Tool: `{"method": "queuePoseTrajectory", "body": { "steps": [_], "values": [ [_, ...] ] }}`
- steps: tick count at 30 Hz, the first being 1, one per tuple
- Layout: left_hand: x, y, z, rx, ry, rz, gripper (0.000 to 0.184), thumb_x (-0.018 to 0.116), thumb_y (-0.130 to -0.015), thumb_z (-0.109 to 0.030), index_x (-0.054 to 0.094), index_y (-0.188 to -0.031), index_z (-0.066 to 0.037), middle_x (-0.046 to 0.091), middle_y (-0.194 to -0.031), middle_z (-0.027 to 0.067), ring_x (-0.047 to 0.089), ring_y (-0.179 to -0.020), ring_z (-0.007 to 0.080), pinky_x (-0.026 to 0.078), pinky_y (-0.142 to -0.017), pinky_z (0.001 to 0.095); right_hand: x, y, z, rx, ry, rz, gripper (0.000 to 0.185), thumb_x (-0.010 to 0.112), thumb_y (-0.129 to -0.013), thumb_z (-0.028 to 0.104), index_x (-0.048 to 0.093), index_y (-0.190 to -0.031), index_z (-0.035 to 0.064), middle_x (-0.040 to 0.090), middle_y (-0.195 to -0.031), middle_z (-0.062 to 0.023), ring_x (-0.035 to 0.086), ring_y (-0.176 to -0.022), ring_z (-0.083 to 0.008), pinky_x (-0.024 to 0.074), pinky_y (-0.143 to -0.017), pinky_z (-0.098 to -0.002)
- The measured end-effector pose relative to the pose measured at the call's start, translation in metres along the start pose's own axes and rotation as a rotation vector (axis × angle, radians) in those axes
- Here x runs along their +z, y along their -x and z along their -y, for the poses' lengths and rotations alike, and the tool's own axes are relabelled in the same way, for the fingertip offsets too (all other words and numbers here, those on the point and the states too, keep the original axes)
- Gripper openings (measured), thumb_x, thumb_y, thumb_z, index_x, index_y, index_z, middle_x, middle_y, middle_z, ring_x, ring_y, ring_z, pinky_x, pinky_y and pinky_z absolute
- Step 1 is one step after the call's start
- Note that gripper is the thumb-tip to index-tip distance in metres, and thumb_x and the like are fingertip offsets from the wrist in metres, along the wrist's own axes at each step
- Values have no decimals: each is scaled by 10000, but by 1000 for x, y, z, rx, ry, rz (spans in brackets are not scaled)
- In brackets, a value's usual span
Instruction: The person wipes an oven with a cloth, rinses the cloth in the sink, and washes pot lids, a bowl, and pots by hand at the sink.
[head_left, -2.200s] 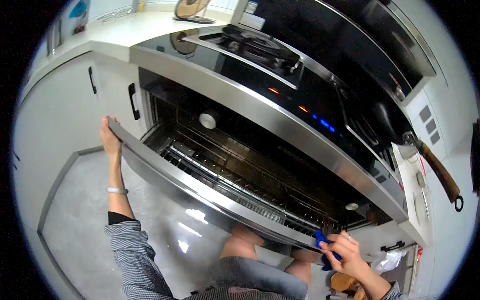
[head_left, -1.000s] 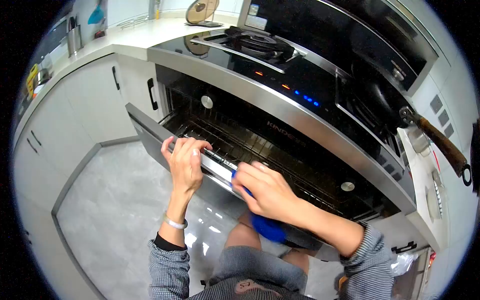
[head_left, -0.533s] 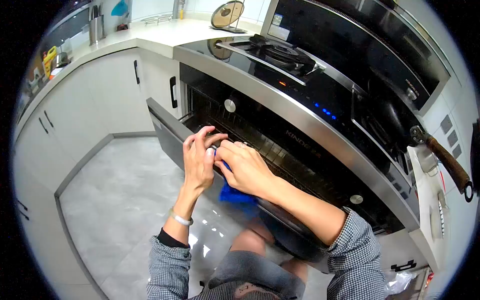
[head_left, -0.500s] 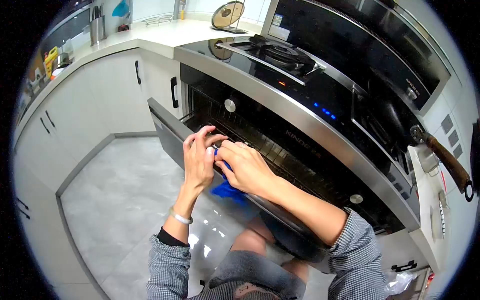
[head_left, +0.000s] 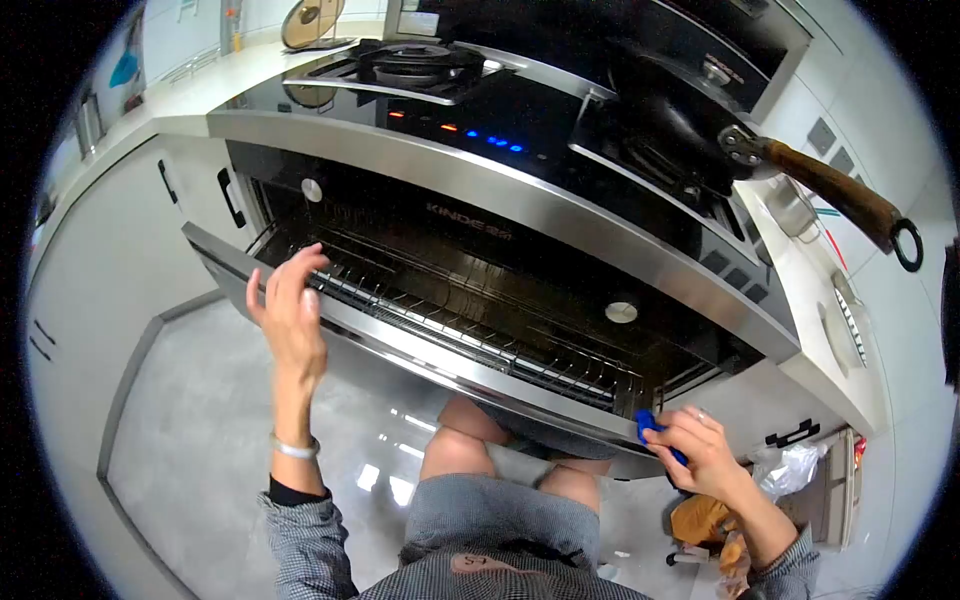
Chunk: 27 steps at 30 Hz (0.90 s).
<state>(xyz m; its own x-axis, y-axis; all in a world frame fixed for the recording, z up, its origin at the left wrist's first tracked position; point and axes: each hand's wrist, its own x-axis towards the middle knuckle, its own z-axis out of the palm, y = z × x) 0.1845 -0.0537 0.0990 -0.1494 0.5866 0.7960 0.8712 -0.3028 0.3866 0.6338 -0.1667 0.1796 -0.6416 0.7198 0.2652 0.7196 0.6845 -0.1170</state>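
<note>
Below wok, at oven door, right hand grips blue cloth; left hand unclenched.

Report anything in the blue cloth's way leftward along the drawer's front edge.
Only the left hand, near the left end of the drawer's front edge; contact is unclear. Nothing visible stands between it and the blue cloth.

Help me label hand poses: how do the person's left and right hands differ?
The left hand is open, fingers loosely spread; the right hand grips a blue cloth. The left hand has a pale bangle at its wrist; the right hand shows none. Both are ungloved.
</note>
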Motion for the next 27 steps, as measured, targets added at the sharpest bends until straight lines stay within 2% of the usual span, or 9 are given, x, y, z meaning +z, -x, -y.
{"method": "queuePoseTrajectory", "body": {
  "steps": [5, 7, 9, 13, 19, 21, 23, 25, 27],
  "values": [
    [22, 22, -68, 225, 129, 104, 427, 266, -928, -313, 648, -866, -133, 649, -964, 22, 564, -1039, 204, 157, -1079, 438, 42, -79, 28, -201, -87, -147, 189, 674, -756, 96, 598, -927, 65, 580, -953, -95, 574, -844, -285, 505, -703, -357],
    [28, 28, -78, 259, 77, 98, 347, 347, -889, -290, 601, -719, -126, 562, -771, 3, 538, -844, 190, 223, -1012, 439, 56, -107, 46, -197, -88, -147, 144, 644, -754, 84, 576, -879, 63, 546, -888, -85, 542, -787, -286, 500, -649, -376],
    [32, 34, -70, 230, 56, 79, 320, 361, -879, -280, 570, -694, -122, 522, -734, 11, 509, -783, 198, 235, -997, 441, 51, -101, 42, -212, -118, -160, 149, 642, -768, 91, 589, -905, 65, 561, -924, -78, 551, -798, -287, 507, -644, -364],
    [30, 34, -74, 224, 75, 69, 303, 364, -863, -279, 549, -681, -123, 503, -727, 18, 486, -763, 202, 239, -983, 434, 27, -45, 15, -105, -64, -55, 178, 669, -768, 114, 635, -941, 88, 589, -930, -89, 571, -800, -278, 509, -681, -344],
    [35, 36, -78, 196, 66, 42, 269, 383, -829, -284, 524, -663, -124, 466, -710, 23, 465, -760, 205, 239, -956, 408, 74, -121, 47, -225, -68, -221, 150, 658, -771, 107, 592, -899, 64, 562, -908, -83, 549, -788, -263, 494, -619, -341],
    [34, 35, -81, 195, 66, 47, 268, 382, -829, -280, 521, -662, -125, 462, -707, 25, 467, -760, 206, 239, -954, 409, 75, -139, 56, -239, -80, -181, 147, 654, -771, 104, 593, -898, 65, 566, -908, -81, 551, -800, -259, 495, -613, -344],
    [31, 33, -78, 200, 77, 44, 264, 379, -828, -273, 517, -658, -126, 453, -703, 28, 470, -759, 206, 239, -952, 412, 64, -119, 47, -211, -94, -178, 151, 658, -771, 88, 611, -911, 57, 583, -910, -89, 562, -766, -262, 493, -623, -342],
    [32, 35, -75, 202, 86, 47, 261, 380, -826, -275, 525, -667, -128, 455, -704, 28, 473, -759, 204, 236, -955, 414, 46, -83, 30, -167, -143, -150, 167, 649, -756, 71, 601, -916, 75, 581, -929, -78, 583, -837, -295, 523, -648, -371],
    [31, 36, -75, 207, 55, 61, 261, 381, -826, -277, 532, -674, -127, 462, -707, 27, 473, -762, 204, 234, -957, 413, 32, -63, 25, -84, -104, -45, 160, 676, -750, 80, 608, -895, 85, 576, -895, -64, 569, -803, -270, 517, -652, -348]
  ]
}}
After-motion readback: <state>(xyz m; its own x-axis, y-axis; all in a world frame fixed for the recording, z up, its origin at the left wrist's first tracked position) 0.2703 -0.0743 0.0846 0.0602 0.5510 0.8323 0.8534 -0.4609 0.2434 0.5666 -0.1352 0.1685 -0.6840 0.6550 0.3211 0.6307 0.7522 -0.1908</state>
